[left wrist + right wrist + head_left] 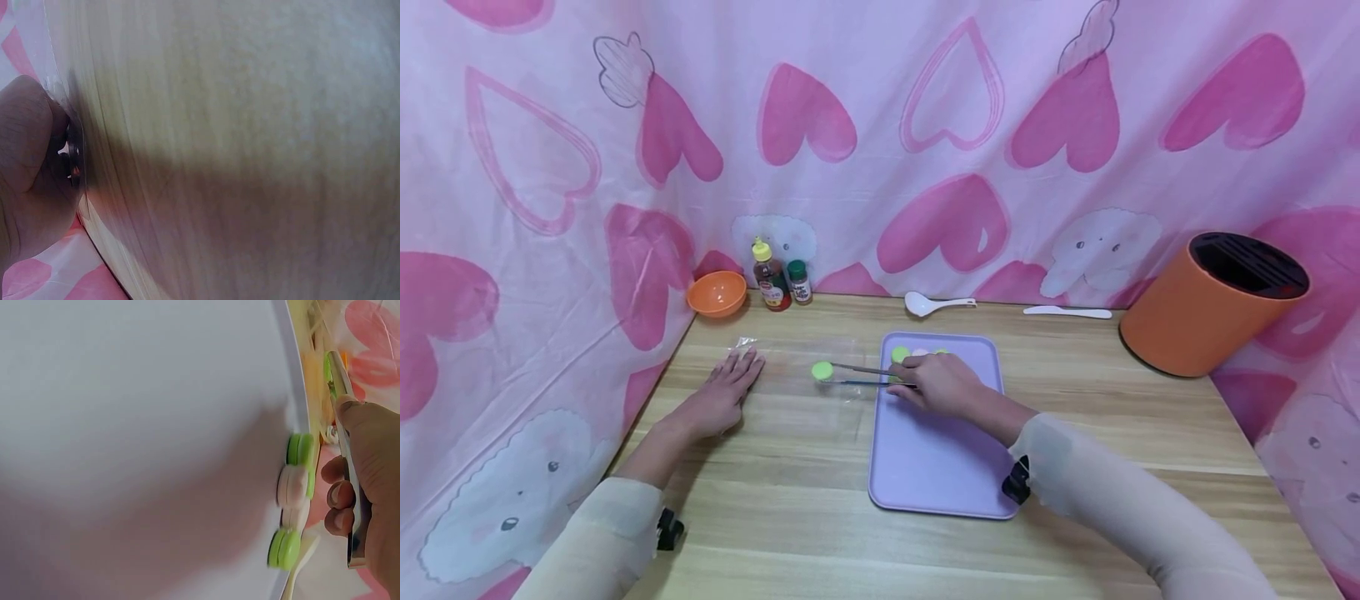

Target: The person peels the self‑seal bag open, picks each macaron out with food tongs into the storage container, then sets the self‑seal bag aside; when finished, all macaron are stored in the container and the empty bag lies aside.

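Note:
My right hand (942, 385) grips metal tongs (859, 368), whose tips hold a green macaron (822, 371) over a clear plastic sheet or bag (793, 412) on the table. At the left end of that plastic rests my left hand (724, 393), fingers straight and pressed down on it. A lilac tray (936, 479) lies beneath my right hand. Along its far end, the right wrist view shows green macarons (285, 549) and pink macarons (292, 486), partly hidden by the hand in the head view. Most of the left wrist view is tabletop, with the hand (28, 137) at its left edge.
Along the back stand an orange bowl (717, 295), a yellow-capped sauce bottle (771, 279) and a green-capped seasoning jar (801, 285). A white spoon (925, 305) and white knife (1067, 312) lie farther right, beside an orange knife block (1206, 312). Pink heart-patterned curtains surround the table.

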`<state>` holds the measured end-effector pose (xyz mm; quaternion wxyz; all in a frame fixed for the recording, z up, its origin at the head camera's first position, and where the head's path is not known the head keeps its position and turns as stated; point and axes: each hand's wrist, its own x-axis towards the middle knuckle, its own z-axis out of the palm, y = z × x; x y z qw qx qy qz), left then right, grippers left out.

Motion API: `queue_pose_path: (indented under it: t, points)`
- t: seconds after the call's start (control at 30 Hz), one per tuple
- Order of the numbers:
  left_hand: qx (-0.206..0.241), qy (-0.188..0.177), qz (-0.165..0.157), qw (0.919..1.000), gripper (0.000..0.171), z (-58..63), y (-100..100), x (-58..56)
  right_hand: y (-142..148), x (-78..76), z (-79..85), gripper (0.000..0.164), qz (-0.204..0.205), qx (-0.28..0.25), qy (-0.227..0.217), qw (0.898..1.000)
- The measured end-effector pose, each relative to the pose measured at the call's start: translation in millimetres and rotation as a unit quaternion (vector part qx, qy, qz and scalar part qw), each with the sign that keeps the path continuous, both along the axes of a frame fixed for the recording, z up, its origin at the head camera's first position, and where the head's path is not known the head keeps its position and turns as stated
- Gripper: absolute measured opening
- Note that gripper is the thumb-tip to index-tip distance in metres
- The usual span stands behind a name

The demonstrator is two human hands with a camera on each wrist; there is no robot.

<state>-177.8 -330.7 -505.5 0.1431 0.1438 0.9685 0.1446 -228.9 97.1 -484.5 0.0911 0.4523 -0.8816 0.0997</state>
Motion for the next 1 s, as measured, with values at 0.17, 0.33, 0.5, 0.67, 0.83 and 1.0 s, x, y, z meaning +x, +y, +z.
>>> queue_pose_path:
  t: [0.17, 0.33, 0.5, 0.67, 0.83, 1.0]
  points:
    - [0.003, -0.002, 0.001, 1.0000, 0.090, -1.0, -0.8, 0.3, 17.6, 2.6, 2.5, 0.026, -0.001, -0.019, 0.018, 1.000]
    - [0.001, -0.005, 0.002, 1.0000, 0.089, -2.3, -1.8, -0.3, 35.7, 5.0, 6.8, 0.027, -0.005, -0.035, 0.029, 0.999]
    - [-0.001, -0.007, 0.001, 1.0000, 0.090, -2.8, -2.1, -1.0, 55.1, 7.4, 12.2, 0.031, -0.022, -0.032, 0.026, 0.999]
    - [0.001, -0.006, 0.002, 1.0000, 0.091, -1.1, -1.6, 0.0, 74.1, 9.5, 17.7, 0.032, -0.049, -0.025, 0.017, 0.998]
    - [0.005, -0.007, 0.004, 1.0000, 0.088, 0.8, 0.0, 1.5, 93.3, 12.3, 20.3, 0.036, -0.076, -0.020, 0.000, 0.997]
    - [0.005, -0.004, 0.003, 1.0000, 0.086, -0.5, -0.3, 1.0, 115.1, 17.0, 20.1, 0.034, -0.090, -0.026, -0.009, 0.996]
